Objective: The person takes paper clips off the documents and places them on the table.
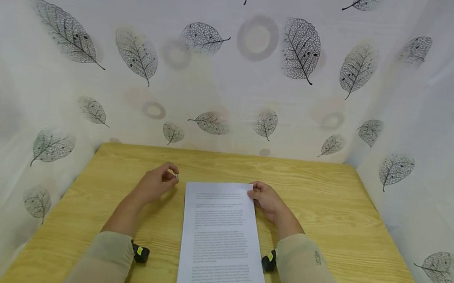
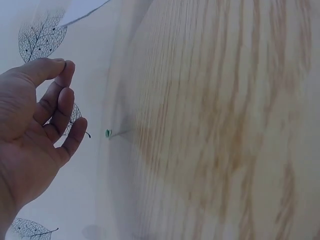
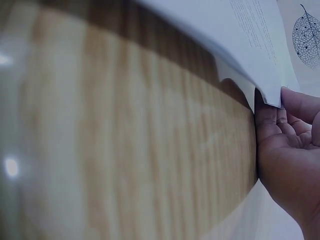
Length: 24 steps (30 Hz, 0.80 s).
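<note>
A stack of printed paper sheets (image 1: 217, 241) lies lengthwise on the wooden table, text side up. My right hand (image 1: 269, 202) pinches its far right corner, thumb on top and fingers underneath. In the right wrist view that corner (image 3: 272, 95) is lifted, and the thumb (image 3: 300, 105) presses on the page. Left of the stack's far edge, my left hand (image 1: 156, 182) is raised over the table. Its thumb and index finger pinch a small silvery thing (image 1: 176, 176), mostly hidden by the fingertips; I cannot tell its kind. The other left fingers are loosely curled.
The wooden table (image 1: 123, 191) is bounded at the back and sides by pale sheeting (image 1: 216, 86) printed with dark leaves. Black wrist cameras (image 1: 141, 254) sit at both sleeves. A tiny green thing (image 2: 108, 133) shows past the left hand in the left wrist view.
</note>
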{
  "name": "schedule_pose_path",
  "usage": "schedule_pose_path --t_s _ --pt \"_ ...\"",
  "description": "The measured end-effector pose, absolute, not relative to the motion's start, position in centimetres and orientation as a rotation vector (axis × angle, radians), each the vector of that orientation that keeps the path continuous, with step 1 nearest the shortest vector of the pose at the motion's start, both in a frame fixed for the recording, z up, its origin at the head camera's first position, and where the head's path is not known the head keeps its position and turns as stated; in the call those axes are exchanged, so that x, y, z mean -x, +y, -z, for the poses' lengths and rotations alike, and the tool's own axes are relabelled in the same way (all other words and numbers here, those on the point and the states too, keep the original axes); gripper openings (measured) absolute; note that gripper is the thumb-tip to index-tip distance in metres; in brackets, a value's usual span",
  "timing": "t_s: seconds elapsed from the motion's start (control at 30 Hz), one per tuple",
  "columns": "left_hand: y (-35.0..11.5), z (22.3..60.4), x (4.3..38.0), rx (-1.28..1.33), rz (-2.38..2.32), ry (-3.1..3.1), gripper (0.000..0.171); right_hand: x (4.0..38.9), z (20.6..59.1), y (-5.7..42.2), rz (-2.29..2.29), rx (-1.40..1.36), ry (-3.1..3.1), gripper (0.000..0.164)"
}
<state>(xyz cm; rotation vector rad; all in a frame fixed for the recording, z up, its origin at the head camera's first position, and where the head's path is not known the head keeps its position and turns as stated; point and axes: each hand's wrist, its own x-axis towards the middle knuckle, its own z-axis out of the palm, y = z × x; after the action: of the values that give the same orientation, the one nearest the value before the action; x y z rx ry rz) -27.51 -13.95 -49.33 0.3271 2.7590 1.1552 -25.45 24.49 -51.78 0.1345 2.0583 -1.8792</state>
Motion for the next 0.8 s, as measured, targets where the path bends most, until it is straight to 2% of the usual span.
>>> schedule_pose_path --t_s 0.33,0.8 --pt "-16.8 49.6 27.9 -0.194 -1.108 2.798 0.026 25.5 52.0 24.7 1.890 -0.137 2.046 0.019" --pt "-19.3 51.0 28.3 -0.196 -0.935 2.829 0.022 25.8 52.4 24.8 1.896 -0.127 2.040 0.020"
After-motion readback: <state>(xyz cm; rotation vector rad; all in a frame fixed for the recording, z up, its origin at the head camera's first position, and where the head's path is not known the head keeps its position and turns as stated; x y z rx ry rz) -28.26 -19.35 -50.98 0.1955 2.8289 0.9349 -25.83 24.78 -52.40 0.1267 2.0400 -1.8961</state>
